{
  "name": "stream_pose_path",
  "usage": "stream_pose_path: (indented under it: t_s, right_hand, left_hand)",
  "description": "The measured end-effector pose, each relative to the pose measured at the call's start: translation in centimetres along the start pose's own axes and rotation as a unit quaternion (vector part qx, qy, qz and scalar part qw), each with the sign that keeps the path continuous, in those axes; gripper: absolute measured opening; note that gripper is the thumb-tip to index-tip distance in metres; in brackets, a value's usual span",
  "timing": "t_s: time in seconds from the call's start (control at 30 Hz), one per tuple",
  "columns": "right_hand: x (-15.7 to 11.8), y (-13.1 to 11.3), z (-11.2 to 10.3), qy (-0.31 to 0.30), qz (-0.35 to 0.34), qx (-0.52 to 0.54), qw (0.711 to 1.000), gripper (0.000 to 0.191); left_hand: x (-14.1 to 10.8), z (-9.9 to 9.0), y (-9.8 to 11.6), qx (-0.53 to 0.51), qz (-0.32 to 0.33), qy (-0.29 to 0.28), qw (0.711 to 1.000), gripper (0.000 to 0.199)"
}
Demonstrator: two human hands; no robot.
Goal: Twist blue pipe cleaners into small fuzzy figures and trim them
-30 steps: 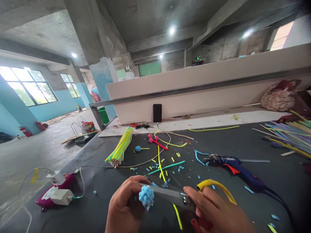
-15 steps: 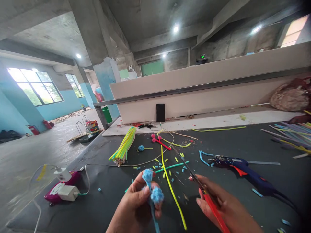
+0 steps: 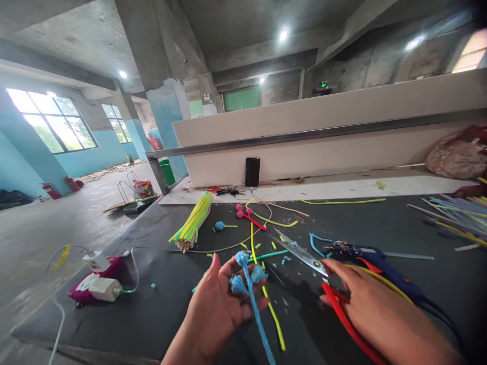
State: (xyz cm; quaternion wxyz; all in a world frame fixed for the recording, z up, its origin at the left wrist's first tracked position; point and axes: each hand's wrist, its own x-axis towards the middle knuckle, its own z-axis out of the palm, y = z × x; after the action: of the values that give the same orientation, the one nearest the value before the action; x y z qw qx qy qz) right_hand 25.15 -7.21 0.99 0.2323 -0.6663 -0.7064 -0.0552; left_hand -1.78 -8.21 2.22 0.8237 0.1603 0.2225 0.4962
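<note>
My left hand (image 3: 218, 309) is palm up with its fingers loosely spread, and a blue pipe-cleaner sprig (image 3: 255, 309) rests across them. Three fluffy tufts top the sprig, and its stem runs down past the palm. In my right hand (image 3: 365, 299) are red-handled scissors (image 3: 304, 256), blades slightly apart and pointing to the far left over the table. A yellow pipe cleaner (image 3: 274, 319) lies between the hands, partly behind my left fingers. Small blue and yellow cut pieces (image 3: 286, 259) are scattered near the blades.
A dark blue glue gun (image 3: 395, 276) lies beyond my right hand. A bundle of yellow-green pipe cleaners (image 3: 194, 223), a red sprig (image 3: 251, 218) and a blue ball on a stem (image 3: 219, 226) lie farther back. A purple power strip (image 3: 81, 291) is at left; a phone (image 3: 252, 172) leans on the board.
My left hand has opened from a pinch, and the sprig now shows three tufts. My right hand and the scissors have moved up and right, with the blades lying flatter.
</note>
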Motion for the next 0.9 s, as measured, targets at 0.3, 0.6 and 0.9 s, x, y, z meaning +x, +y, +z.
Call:
stream_pose_path:
  t_s: [0.3, 0.6, 0.9]
  right_hand:
    - [1.4, 3.4, -0.1, -0.093, -0.039, -0.108, 0.989, 0.054]
    - [-3.0, -8.1, 0.7, -0.179, -0.031, 0.388, 0.903, 0.028]
    - [-3.3, -7.2, 1.1, -0.229, 0.067, 0.614, 0.753, 0.028]
  left_hand:
    - [0.1, 0.1, 0.0, 0.004, 0.036, 0.0, 0.999, 0.044]
    - [-0.2, 2.4, -2.7, 0.036, 0.092, -0.018, 0.995, 0.051]
    - [-0.9, 1.3, -5.2, 0.128, 0.148, -0.021, 0.98, 0.041]
